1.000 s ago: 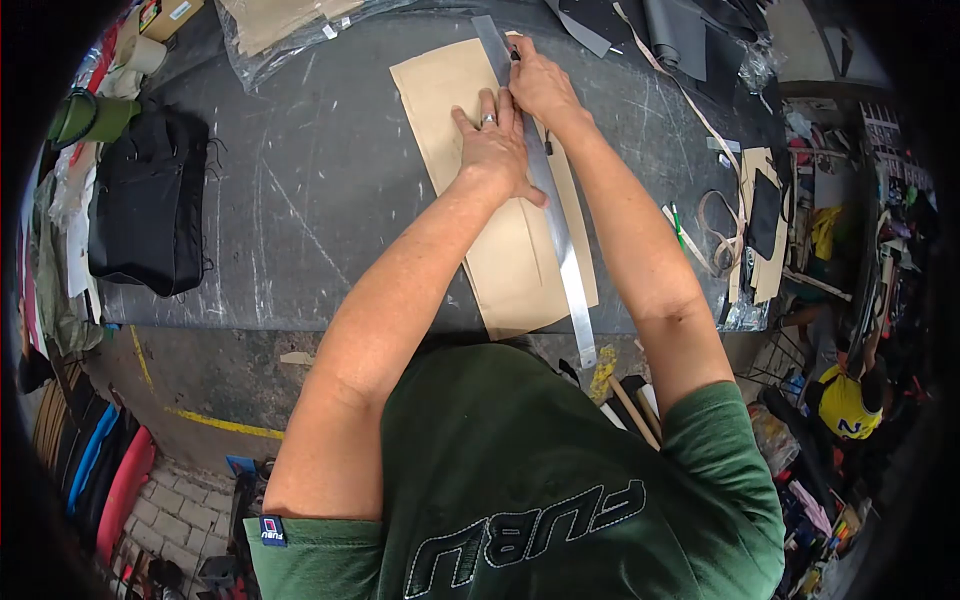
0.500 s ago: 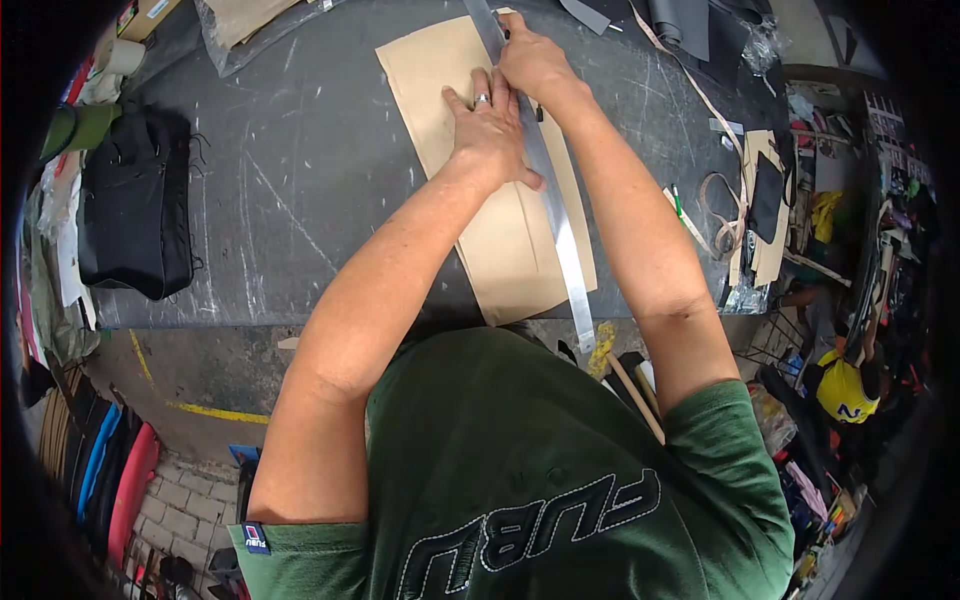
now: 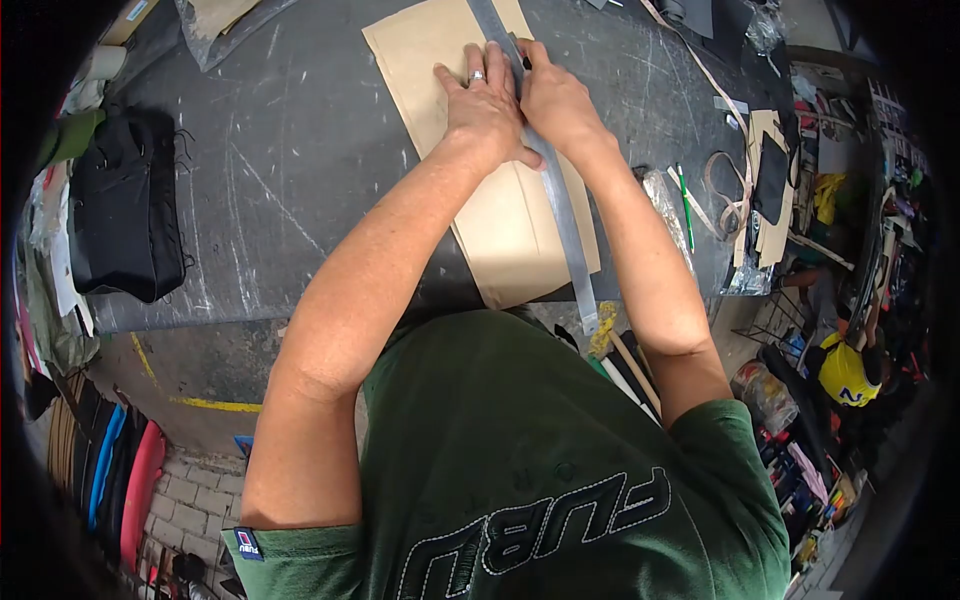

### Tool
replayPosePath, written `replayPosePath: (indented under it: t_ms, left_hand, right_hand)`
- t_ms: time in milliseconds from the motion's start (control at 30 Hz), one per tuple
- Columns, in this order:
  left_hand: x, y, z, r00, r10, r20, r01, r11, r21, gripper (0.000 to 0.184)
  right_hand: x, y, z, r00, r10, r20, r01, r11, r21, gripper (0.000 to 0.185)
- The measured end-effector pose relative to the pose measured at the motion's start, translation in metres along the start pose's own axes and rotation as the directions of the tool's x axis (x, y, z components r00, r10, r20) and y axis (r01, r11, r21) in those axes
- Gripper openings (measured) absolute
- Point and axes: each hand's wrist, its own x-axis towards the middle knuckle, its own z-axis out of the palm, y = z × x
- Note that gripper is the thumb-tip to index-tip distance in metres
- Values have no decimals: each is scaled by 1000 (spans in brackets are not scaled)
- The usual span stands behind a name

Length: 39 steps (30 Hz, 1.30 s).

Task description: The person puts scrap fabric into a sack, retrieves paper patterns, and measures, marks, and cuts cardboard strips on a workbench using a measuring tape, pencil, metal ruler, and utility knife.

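A long metal ruler (image 3: 566, 220) lies lengthwise over a tan sheet of card (image 3: 500, 240), its near end sticking out past the table edge. My left hand (image 3: 488, 112), with a ring on one finger, presses down on the card and the ruler, fingers spread. Close beside it, at the ruler's right edge, my right hand (image 3: 560, 105) is closed around what looks like a utility knife (image 3: 527, 63). Only a small black part of that tool shows; the fingers cover the remainder.
On the dark, scratched table (image 3: 290, 150), a black bag (image 3: 128, 205) lies at left. A green pencil (image 3: 686, 208), a tape measure (image 3: 722, 185) and a dark phone-like slab (image 3: 770, 185) on card strips lie at right. A person in a yellow shirt (image 3: 848, 370) is beyond.
My right hand has slid along the ruler toward me and now sits beside my left hand. My left hand stays pressed on the card. The view has shifted slightly.
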Motion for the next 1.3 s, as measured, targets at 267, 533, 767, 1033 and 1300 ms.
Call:
replayPosePath:
  t_ms: [267,533,767,1033,1300]
  left_hand:
    - [1,4,2,998,-49,-29,50,998,36,151]
    - [4,5,6,998,-37,-50,40,997,65,145]
    - [4,5,8,998,-37,-58,41,996,84,149]
    - [5,5,8,998,-44,-33,47,992,121,155]
    - [6,5,13,998,-22,-64,33,983,178,157]
  right_hand:
    - [-65,17,0,999,29,21,-29,999,14,51]
    - [-134,33,2,997,80,-1,-79,992,94,47]
    - [-197,53,7,983,164,78,-170,982,79,45]
    - [-260,77,16,982,181,53,-186,975,120,46]
    - [-313,97,24,972,228,62,-234,961,147,44]
